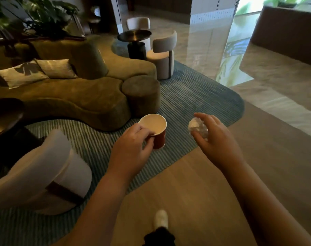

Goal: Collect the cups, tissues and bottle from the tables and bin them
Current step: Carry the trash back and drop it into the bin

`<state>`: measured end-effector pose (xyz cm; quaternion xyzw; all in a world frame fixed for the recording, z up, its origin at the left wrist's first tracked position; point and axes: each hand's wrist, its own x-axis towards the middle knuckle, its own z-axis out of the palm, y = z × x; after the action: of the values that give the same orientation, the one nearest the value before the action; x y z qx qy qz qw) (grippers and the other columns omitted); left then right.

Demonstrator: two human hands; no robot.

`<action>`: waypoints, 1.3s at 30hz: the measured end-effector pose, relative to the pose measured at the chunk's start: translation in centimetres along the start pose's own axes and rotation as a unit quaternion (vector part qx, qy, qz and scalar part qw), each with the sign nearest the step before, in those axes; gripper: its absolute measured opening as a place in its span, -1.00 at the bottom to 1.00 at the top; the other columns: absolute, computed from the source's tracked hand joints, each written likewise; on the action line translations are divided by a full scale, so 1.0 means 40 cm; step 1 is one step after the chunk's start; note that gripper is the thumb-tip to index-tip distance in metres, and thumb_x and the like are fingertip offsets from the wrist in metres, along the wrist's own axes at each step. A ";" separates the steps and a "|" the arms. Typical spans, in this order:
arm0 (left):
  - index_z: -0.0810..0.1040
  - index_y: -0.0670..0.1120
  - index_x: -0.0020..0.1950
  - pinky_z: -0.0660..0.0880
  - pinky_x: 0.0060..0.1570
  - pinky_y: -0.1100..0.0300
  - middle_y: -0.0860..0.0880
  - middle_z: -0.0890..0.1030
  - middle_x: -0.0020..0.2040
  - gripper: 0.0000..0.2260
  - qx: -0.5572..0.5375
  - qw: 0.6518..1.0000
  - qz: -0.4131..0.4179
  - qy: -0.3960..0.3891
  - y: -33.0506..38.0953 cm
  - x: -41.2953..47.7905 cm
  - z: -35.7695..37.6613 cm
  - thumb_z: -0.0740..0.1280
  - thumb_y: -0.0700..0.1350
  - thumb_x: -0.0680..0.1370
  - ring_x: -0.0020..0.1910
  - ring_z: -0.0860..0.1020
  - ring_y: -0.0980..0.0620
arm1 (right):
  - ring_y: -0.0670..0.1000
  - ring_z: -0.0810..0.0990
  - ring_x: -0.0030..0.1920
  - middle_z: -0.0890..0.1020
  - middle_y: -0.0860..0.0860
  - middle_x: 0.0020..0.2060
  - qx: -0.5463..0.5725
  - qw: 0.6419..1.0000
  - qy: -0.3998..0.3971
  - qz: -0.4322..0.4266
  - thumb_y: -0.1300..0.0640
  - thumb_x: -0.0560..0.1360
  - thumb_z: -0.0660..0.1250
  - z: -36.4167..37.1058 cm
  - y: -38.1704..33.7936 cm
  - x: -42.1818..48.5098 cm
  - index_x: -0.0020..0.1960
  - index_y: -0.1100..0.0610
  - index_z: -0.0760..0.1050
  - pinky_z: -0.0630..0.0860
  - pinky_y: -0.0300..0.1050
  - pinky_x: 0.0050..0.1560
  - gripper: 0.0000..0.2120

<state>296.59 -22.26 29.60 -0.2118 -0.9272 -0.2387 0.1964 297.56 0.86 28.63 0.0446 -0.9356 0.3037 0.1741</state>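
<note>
Carrying collected rubbish, apparently in search of a bin. Left hand (133, 148): gripping a red paper cup (155, 134) by rim and wall, held mouth up just beyond the fingertips, seemingly empty. Right hand (216, 141): closed round a crumpled tissue (197, 127), bulging out white between thumb and fingertips. No bin or bottle in sight. Next, probably: locate the bin, keep the cup level, then loosen both grips directly above the opening.

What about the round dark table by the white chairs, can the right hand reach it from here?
Probably not. The round dark table stands far off across the blue ribbed rug, and the right hand grips a crumpled white tissue.
</note>
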 end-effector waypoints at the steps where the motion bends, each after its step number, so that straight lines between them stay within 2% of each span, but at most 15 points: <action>1: 0.57 -0.09 0.04 0.49 -0.16 0.17 -0.02 0.53 -0.05 -0.86 -0.004 1.000 -0.002 0.002 -0.010 0.053 0.032 0.36 -0.14 0.49 -0.07 0.50 0.04 | -0.09 0.49 0.12 0.49 -0.06 0.22 -0.003 1.000 0.000 -0.003 -0.04 0.50 0.29 0.003 0.029 0.052 0.36 -0.03 0.33 0.41 -0.24 0.00 -0.55; 6: 0.57 -0.07 0.02 0.41 -0.19 0.24 0.01 0.52 -0.07 -0.87 -0.020 1.000 -0.001 0.012 -0.074 0.347 0.208 0.34 -0.12 0.49 -0.09 0.48 0.07 | -0.09 0.46 0.16 0.48 -0.05 0.24 -0.016 1.000 0.000 -0.003 -0.05 0.48 0.27 0.032 0.192 0.335 0.36 -0.04 0.32 0.39 -0.24 0.02 -0.54; 13: 0.58 -0.07 -0.01 0.39 -0.21 0.23 0.02 0.51 -0.10 -0.89 -0.044 0.999 0.000 0.004 -0.141 0.800 0.418 0.36 -0.13 0.48 -0.11 0.48 0.07 | -0.15 0.45 0.11 0.48 -0.08 0.21 -0.017 1.000 -0.011 0.017 -0.08 0.49 0.25 0.044 0.423 0.747 0.34 -0.07 0.33 0.39 -0.25 0.02 -0.56; 20: 0.57 -0.05 0.00 0.48 -0.18 0.15 0.04 0.52 -0.07 -0.88 -0.051 0.998 0.011 -0.027 -0.177 1.173 0.610 0.36 -0.12 0.48 -0.08 0.49 0.08 | -0.22 0.40 0.10 0.48 -0.10 0.21 0.004 0.999 0.000 0.038 -0.02 0.50 0.30 0.064 0.656 1.086 0.36 -0.05 0.33 0.36 -0.27 0.05 -0.55; 23: 0.57 -0.02 0.01 0.48 -0.17 0.16 0.07 0.52 -0.06 -0.87 -0.047 0.998 0.008 -0.033 -0.202 1.340 0.724 0.35 -0.11 0.48 -0.07 0.49 0.11 | -0.17 0.43 0.15 0.48 -0.10 0.21 0.008 0.999 0.004 0.037 -0.01 0.50 0.31 0.084 0.779 1.250 0.37 -0.04 0.32 0.35 -0.26 0.08 -0.54; 29: 0.57 -0.01 0.03 0.47 -0.16 0.18 0.09 0.50 -0.06 -0.87 -0.039 0.998 -0.010 -0.038 -0.204 1.734 0.976 0.34 -0.10 0.49 -0.06 0.47 0.13 | -0.03 0.48 0.17 0.49 -0.05 0.21 0.012 0.999 -0.007 0.050 0.00 0.50 0.31 0.070 1.068 1.634 0.36 -0.01 0.34 0.47 -0.09 0.09 -0.55; 32: 0.56 0.02 0.01 0.44 -0.17 0.22 0.12 0.48 -0.09 -0.88 -0.037 0.999 -0.016 -0.036 -0.194 1.933 1.065 0.34 -0.10 0.48 -0.09 0.46 0.15 | -0.03 0.49 0.16 0.49 -0.06 0.20 0.017 0.999 -0.015 0.049 -0.01 0.51 0.31 0.043 1.198 1.832 0.35 -0.03 0.34 0.45 -0.12 0.05 -0.57; 39: 0.55 0.05 0.01 0.45 -0.15 0.23 0.15 0.48 -0.07 -0.88 -0.018 0.998 -0.064 -0.008 -0.238 2.267 1.204 0.31 -0.06 0.49 -0.07 0.44 0.20 | -0.02 0.49 0.16 0.51 -0.04 0.20 0.033 0.998 -0.046 0.013 -0.04 0.50 0.30 0.064 1.366 2.255 0.34 -0.02 0.36 0.43 -0.11 0.06 -0.58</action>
<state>203.74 22.59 29.40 -0.1575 -0.9358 -0.2660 0.1692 202.06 45.73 28.31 0.0519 -0.9327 0.3339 0.1256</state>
